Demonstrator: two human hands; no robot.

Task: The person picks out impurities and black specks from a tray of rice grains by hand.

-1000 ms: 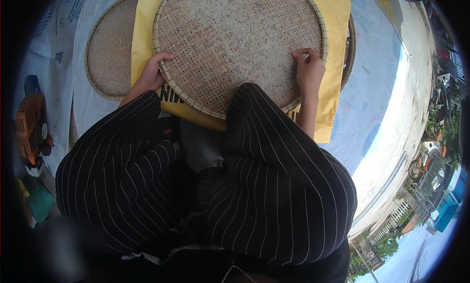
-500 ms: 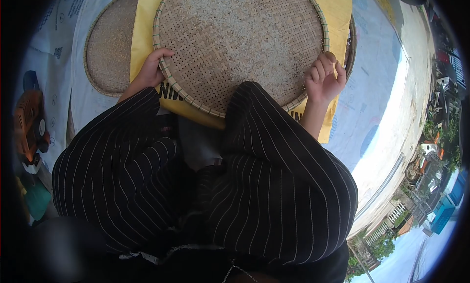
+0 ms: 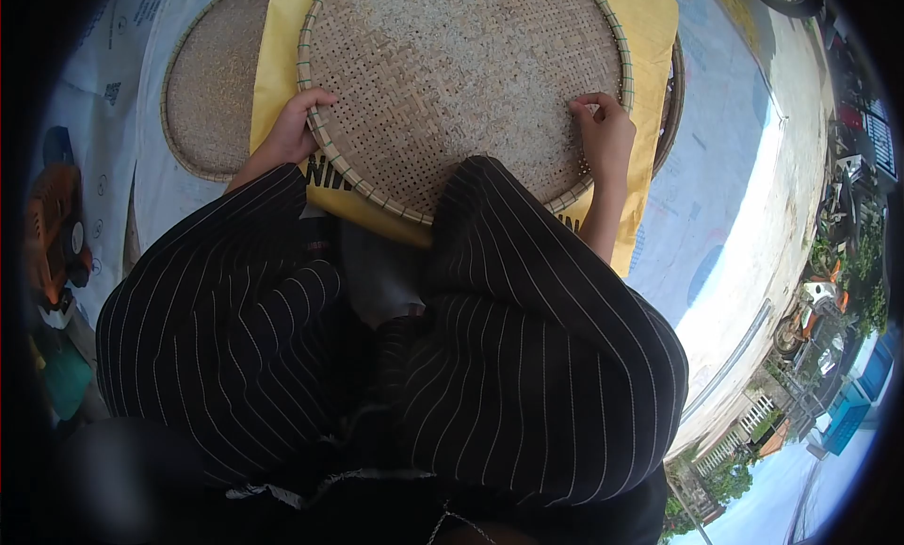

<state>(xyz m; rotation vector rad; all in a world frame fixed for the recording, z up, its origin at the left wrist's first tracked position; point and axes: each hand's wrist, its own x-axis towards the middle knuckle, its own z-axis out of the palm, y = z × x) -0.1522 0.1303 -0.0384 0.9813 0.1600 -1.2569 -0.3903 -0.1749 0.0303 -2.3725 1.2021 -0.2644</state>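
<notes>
A round, shallow bamboo winnowing tray (image 3: 372, 140), its rim bound with green ties, rests partly against my raised knee. Pale small grains (image 3: 490, 69) are spread over its weave, thicker from the middle toward the upper part. My left hand (image 3: 295, 130) grips the tray's left rim, thumb on top and the fingers underneath. Over the tray's right side, my right hand (image 3: 607, 135) has thumb and forefinger pinched together close to the grains. Whatever may be between those fingertips is too small to make out.
Under the tray lies a yellow printed sack (image 3: 278, 50) on a pale plastic sheet (image 3: 711, 121). A second woven tray (image 3: 212, 83) with grains sits at left, and another tray's edge (image 3: 673, 102) shows at right. An orange machine (image 3: 55, 234) stands far left.
My right hand has moved from the tray's right rim inward over the grains, turning and bringing its fingertips down. My left hand keeps its hold on the rim.
</notes>
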